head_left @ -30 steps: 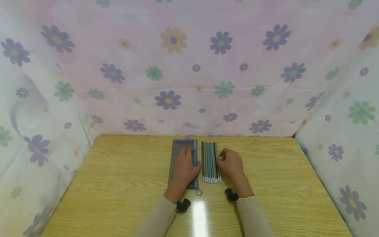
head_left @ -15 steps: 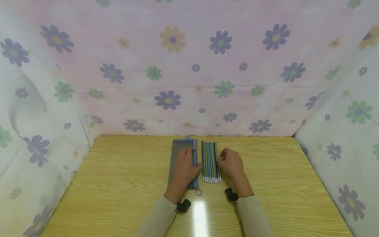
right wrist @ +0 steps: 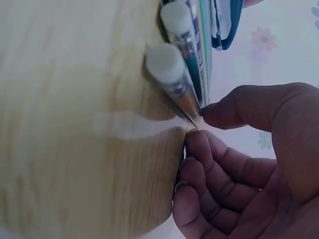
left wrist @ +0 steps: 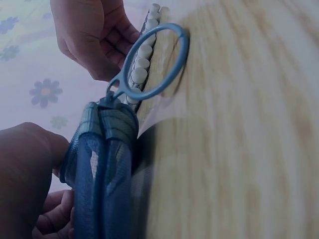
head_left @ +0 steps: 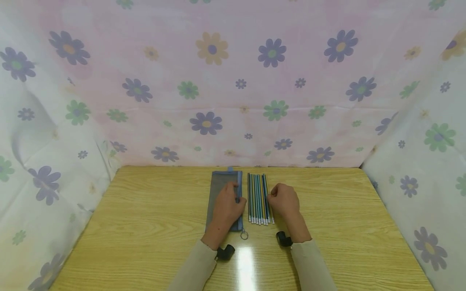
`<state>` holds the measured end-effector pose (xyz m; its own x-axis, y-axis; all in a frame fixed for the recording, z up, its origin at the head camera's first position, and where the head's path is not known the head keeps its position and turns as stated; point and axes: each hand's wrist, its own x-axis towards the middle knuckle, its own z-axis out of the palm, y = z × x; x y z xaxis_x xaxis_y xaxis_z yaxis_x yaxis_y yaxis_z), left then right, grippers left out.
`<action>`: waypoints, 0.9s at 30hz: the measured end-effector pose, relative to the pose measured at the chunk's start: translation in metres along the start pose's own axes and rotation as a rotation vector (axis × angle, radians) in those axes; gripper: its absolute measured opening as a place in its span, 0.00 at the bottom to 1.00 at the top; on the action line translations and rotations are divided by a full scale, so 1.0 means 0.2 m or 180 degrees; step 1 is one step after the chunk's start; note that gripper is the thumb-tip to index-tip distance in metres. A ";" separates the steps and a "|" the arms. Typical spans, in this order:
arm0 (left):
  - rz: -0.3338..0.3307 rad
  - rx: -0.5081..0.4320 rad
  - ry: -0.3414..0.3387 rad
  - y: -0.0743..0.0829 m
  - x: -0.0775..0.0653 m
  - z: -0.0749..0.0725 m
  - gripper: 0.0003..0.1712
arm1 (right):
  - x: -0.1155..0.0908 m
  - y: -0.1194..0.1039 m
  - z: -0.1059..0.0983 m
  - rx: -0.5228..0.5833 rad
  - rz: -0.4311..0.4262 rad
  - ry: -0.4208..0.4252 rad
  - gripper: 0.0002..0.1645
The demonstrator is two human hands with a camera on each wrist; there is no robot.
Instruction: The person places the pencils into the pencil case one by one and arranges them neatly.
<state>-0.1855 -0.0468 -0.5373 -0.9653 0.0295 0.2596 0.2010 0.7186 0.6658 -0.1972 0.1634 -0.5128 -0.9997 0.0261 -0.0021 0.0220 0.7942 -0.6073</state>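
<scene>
A grey-blue mesh pencil case (head_left: 222, 178) with a blue zip edge lies flat on the table. My left hand (head_left: 227, 206) is on it, thumb and fingers at the raised zip edge. In the left wrist view the case's blue edge (left wrist: 104, 184) stands close beside that thumb. To its right lies a row of several pencils (head_left: 257, 198) in dark, teal and yellow, white eraser ends toward me. My right hand (head_left: 285, 200) pinches the rightmost yellow pencil (right wrist: 188, 102) between thumb and forefinger, its other fingers curled. That pencil stands slightly apart from the row.
A ring pull (head_left: 244, 235) hangs from the near end of the case's zip. The wood-grain table (head_left: 153, 218) ends at a flowered cloth (head_left: 233, 133) behind and at both sides. Black wrist cameras (head_left: 225, 252) sit at both cuffs.
The rightmost pencil's eraser end has shifted slightly right, away from the row. My left fingers have bent more, with the thumb now over the zip edge. The right hand stays nearly in place.
</scene>
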 end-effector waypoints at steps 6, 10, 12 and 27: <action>0.0086 -0.0274 0.0100 -0.02 0.01 0.00 0.21 | -0.01 -0.03 -0.01 -0.0004 0.0198 -0.0024 0.27; 0.0061 -0.0489 0.0080 -0.02 0.01 -0.02 0.19 | -0.01 -0.04 -0.01 -0.0075 0.0367 -0.0049 0.33; 0.0031 -0.0555 0.0053 -0.02 0.01 -0.02 0.19 | -0.01 -0.05 -0.01 -0.0118 0.0419 -0.0049 0.33; -0.0202 -0.0874 -0.0072 -0.04 -0.01 -0.06 0.15 | -0.01 -0.05 0.01 -0.0305 0.0633 -0.0116 0.29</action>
<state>-0.1830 -0.0609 -0.5343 -0.9803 0.0082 0.1975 0.1746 0.5044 0.8456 -0.1964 0.1548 -0.5085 -0.9753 0.1673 -0.1441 0.2182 0.8297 -0.5138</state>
